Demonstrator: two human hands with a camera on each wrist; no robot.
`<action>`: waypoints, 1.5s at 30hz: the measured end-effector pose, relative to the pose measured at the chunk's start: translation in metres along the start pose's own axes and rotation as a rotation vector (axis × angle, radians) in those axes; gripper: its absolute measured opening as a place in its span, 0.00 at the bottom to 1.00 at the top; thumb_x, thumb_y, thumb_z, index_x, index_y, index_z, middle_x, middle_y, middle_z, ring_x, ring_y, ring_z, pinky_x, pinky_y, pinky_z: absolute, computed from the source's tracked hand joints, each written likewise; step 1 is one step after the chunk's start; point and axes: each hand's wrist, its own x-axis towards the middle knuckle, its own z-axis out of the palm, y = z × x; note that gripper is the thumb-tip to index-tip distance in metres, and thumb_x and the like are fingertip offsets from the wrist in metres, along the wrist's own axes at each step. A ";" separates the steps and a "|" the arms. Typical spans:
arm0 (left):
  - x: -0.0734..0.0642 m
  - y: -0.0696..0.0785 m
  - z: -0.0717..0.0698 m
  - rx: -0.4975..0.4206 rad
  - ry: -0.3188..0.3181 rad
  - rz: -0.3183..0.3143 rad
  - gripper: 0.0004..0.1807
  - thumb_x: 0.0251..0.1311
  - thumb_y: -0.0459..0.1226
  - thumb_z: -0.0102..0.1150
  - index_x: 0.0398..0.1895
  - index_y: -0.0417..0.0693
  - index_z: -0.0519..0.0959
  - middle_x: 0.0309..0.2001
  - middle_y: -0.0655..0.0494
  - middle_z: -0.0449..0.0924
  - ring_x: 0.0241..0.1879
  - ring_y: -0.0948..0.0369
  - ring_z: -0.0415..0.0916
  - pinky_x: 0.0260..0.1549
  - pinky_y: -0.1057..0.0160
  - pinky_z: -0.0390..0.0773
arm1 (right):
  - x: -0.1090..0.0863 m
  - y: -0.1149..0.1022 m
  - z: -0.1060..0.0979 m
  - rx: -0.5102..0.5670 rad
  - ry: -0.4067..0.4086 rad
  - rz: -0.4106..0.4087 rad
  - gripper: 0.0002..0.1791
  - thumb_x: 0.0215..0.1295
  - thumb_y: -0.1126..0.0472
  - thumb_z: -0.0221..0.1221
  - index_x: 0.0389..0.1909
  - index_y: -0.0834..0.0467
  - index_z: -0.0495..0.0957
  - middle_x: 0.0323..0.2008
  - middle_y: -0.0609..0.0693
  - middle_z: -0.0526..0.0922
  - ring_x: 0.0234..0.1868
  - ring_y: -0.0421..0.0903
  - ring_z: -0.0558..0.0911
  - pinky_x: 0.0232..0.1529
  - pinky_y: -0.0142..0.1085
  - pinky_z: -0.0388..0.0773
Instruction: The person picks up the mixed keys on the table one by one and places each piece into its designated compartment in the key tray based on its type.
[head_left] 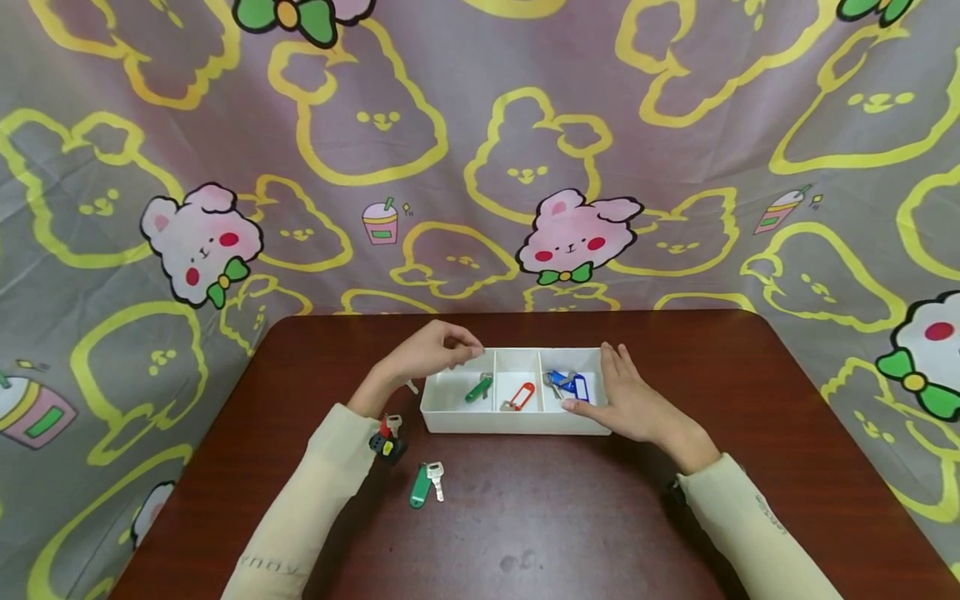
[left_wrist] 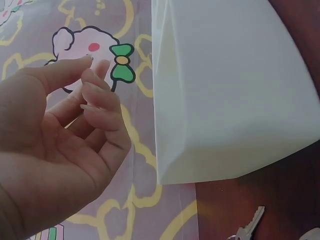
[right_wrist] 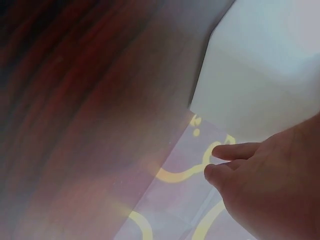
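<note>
Hands first: the left hand (head_left: 438, 346) is up by the tray's back edge at the left compartment, fingers loosely curled with the thumb near the fingertips, and I can't spot anything in its grasp. Right hand (head_left: 637, 406) looks relaxed too, fingers laid along the right end of the tray and the thumb reaching over the front edge, not clenched on anything.

Biggest thing around is the cartoon backdrop (head_left: 382, 92), then the dark reddish worktop (head_left: 525, 533). On that sits the white three-compartment tray (head_left: 517, 423), basically between the two hands. IMO the main risk is there: too much sideways push from the right hand and the whole thing could slide, or tip if that thumb leans hard on the front edge.

Next up, the left sleeve (head_left: 337, 454). Its cuff is right beside a black charm keychain (head_left: 388, 446) (can't tell if they touch), so a careless arm swing could drag that off somewhere.

Now the small stuff. Inside the tray: blue-tagged keys (head_left: 568, 385) on the right, an orange-tagged key (head_left: 522, 396) in the middle, a green-tagged key (head_left: 478, 387) on the left. Outside, in front of the tray, there's another green key tag (head_left: 422, 486) with its key, plus a half-hidden loose key (head_left: 412, 386) by the left wrist. That last one would be easy to miss or knock, since the arm blocks it.
</note>
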 end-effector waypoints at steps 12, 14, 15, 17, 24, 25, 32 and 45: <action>-0.024 0.002 0.008 0.006 -0.014 0.062 0.12 0.75 0.41 0.60 0.51 0.47 0.87 0.34 0.47 0.83 0.30 0.59 0.75 0.30 0.64 0.73 | 0.000 0.001 0.001 -0.121 0.040 -0.006 0.72 0.63 0.18 0.54 0.82 0.74 0.41 0.84 0.72 0.38 0.85 0.72 0.39 0.84 0.66 0.40; -0.028 0.002 0.009 0.007 -0.009 0.070 0.11 0.74 0.40 0.60 0.50 0.47 0.87 0.33 0.49 0.83 0.30 0.60 0.76 0.31 0.65 0.75 | -0.001 0.001 0.000 -0.127 0.040 -0.007 0.72 0.63 0.18 0.54 0.82 0.74 0.41 0.84 0.71 0.37 0.85 0.71 0.39 0.84 0.65 0.39; -0.030 0.002 0.010 0.009 -0.005 0.074 0.11 0.74 0.40 0.60 0.50 0.47 0.88 0.33 0.50 0.83 0.30 0.61 0.76 0.31 0.65 0.76 | -0.001 0.000 -0.001 -0.130 0.040 -0.007 0.73 0.62 0.18 0.53 0.82 0.73 0.40 0.84 0.71 0.36 0.85 0.70 0.39 0.84 0.65 0.39; -0.034 0.003 0.011 0.016 0.002 0.077 0.11 0.74 0.40 0.60 0.50 0.46 0.88 0.32 0.54 0.84 0.30 0.61 0.76 0.31 0.65 0.77 | -0.001 0.000 -0.001 -0.135 0.036 -0.006 0.73 0.62 0.17 0.53 0.82 0.73 0.39 0.85 0.70 0.35 0.86 0.69 0.38 0.84 0.64 0.38; -0.049 0.005 0.013 0.048 0.001 0.095 0.11 0.74 0.40 0.61 0.51 0.46 0.88 0.34 0.50 0.85 0.33 0.51 0.79 0.27 0.66 0.73 | 0.000 0.000 -0.002 -0.141 0.024 0.005 0.73 0.62 0.16 0.52 0.82 0.72 0.39 0.85 0.70 0.33 0.86 0.68 0.36 0.84 0.63 0.39; -0.051 0.004 0.013 0.049 -0.001 0.097 0.12 0.74 0.40 0.61 0.51 0.46 0.88 0.34 0.47 0.85 0.34 0.50 0.80 0.27 0.66 0.72 | 0.000 0.000 -0.002 -0.142 0.024 0.005 0.74 0.62 0.16 0.51 0.82 0.72 0.39 0.85 0.70 0.34 0.86 0.69 0.36 0.84 0.63 0.39; -0.062 0.001 0.015 0.046 -0.002 0.085 0.12 0.75 0.41 0.61 0.52 0.48 0.88 0.36 0.41 0.86 0.35 0.53 0.81 0.31 0.64 0.76 | -0.001 0.000 -0.002 -0.156 0.040 -0.013 0.72 0.63 0.18 0.52 0.82 0.74 0.40 0.84 0.71 0.35 0.85 0.70 0.40 0.84 0.64 0.42; -0.080 -0.017 0.022 0.019 -0.018 0.044 0.13 0.74 0.43 0.62 0.53 0.48 0.87 0.37 0.45 0.87 0.38 0.44 0.83 0.30 0.66 0.78 | 0.000 0.001 -0.001 -0.146 0.032 -0.020 0.72 0.63 0.18 0.53 0.82 0.73 0.40 0.84 0.71 0.35 0.85 0.70 0.39 0.84 0.63 0.43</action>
